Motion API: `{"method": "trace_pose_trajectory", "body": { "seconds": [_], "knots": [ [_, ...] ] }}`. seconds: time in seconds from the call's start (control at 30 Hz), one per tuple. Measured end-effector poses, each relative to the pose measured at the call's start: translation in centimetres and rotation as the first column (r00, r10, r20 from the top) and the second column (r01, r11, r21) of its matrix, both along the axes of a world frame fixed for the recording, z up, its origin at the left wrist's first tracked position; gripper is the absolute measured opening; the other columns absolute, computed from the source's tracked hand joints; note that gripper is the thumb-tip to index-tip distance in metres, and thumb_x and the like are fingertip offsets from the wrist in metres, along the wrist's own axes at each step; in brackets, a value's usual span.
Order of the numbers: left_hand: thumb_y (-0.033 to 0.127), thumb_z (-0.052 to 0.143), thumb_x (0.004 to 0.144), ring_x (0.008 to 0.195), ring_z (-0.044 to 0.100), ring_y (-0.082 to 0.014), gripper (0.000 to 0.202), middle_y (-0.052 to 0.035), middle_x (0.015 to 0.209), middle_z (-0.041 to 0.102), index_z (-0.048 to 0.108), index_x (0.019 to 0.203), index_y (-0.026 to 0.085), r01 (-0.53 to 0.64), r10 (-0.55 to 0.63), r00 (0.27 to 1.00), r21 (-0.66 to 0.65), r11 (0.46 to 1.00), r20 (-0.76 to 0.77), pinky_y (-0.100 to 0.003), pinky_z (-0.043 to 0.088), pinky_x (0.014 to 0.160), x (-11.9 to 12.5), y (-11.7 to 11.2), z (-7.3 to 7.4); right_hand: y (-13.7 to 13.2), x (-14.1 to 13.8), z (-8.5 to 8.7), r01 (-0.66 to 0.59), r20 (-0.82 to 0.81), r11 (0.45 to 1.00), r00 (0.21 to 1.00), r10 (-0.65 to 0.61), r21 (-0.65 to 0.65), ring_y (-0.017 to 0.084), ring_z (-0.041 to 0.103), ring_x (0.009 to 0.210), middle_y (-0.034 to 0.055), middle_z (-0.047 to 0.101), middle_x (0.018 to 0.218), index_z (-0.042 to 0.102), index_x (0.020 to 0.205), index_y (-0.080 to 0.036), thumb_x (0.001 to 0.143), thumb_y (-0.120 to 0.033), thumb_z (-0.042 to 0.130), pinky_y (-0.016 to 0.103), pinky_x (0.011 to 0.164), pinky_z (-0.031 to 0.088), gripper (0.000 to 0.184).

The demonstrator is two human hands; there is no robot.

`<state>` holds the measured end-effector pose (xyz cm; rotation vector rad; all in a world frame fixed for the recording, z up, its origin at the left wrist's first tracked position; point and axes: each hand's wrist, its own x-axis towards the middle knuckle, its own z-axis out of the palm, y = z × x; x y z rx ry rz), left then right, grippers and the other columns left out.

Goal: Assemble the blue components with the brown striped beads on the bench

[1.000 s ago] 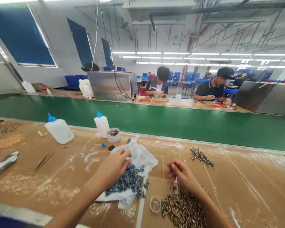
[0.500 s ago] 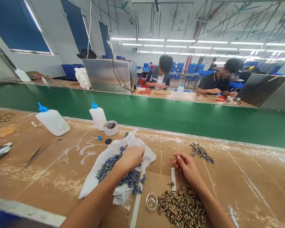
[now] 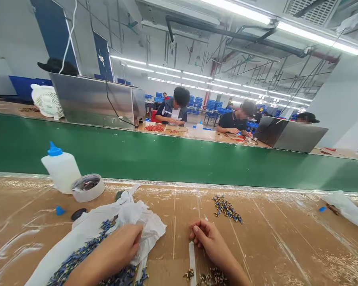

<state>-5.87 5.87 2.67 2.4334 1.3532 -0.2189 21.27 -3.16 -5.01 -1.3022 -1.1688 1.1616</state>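
Note:
My left hand point(image 3: 122, 243) is over a crumpled white cloth or tissue point(image 3: 153, 228), its fingers curled and their tips hidden behind the hand. Under and beside that wrist spreads a heap of small blue-and-yellow pieces point(image 3: 77, 258). To the right, my right hand point(image 3: 208, 241) is above the cardboard with thumb and fingertips pinched together; anything between them is too small to make out. Below its wrist lie small brown-and-yellow pieces point(image 3: 214, 276), cut off by the lower edge. Beyond it is a small pile of blue-and-yellow pieces point(image 3: 226, 208).
At left stand a white squeeze bottle point(image 3: 62, 171) with a blue cap and a roll of tape point(image 3: 89, 190). A green belt point(image 3: 167, 161) runs across behind the cardboard-covered table point(image 3: 274, 246). Two people work on its far side. A white plastic bag point(image 3: 350, 210) lies at far right.
The view has swung right and up, so things appear farther left and the glass dish has left the frame. Both hands remain in about the same places over the table.

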Motion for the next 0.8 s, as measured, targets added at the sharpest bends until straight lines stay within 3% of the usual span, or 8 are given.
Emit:
{"method": "trace_pose_trajectory", "body": {
  "seconds": [0.33,0.57,0.8],
  "knots": [
    [0.017,0.04,0.079,0.076,0.055,-0.0202,0.013,-0.002,0.078,0.063,0.049,0.07,0.021,-0.015,0.018,0.992,-0.02,1.0,0.122,-0.026,0.034,0.065,-0.8,1.2,0.6,-0.3,0.0,0.8,0.008,0.033,1.0,0.999,-0.008,-0.011,0.015,0.055,0.063,0.0036,0.064,0.076,0.06,0.09,-0.017,0.086,-0.059,0.055,0.026,0.058,0.041,0.042],
    [0.041,0.04,0.083,0.064,0.05,-0.018,0.023,0.0009,0.066,0.057,0.047,0.072,0.023,-0.113,0.086,0.927,0.052,0.992,0.366,-0.026,0.034,0.058,-2.1,3.0,1.6,0.0,-0.1,0.0,0.016,0.034,1.0,0.999,-0.016,-0.003,0.014,0.055,0.064,0.0035,0.063,0.077,0.059,0.091,-0.017,0.087,-0.058,0.053,0.025,0.057,0.041,0.042],
    [0.024,0.042,0.075,0.069,0.05,-0.0185,0.009,-0.0004,0.07,0.057,0.046,0.068,0.02,-0.049,0.061,0.978,-0.064,0.997,0.199,-0.026,0.031,0.059,-2.1,1.4,0.9,-0.4,-0.1,0.2,0.004,0.079,1.0,0.997,-0.003,-0.008,0.014,0.054,0.064,0.0045,0.064,0.078,0.059,0.09,-0.016,0.089,-0.054,0.053,0.025,0.059,0.041,0.039]
  ]
}}
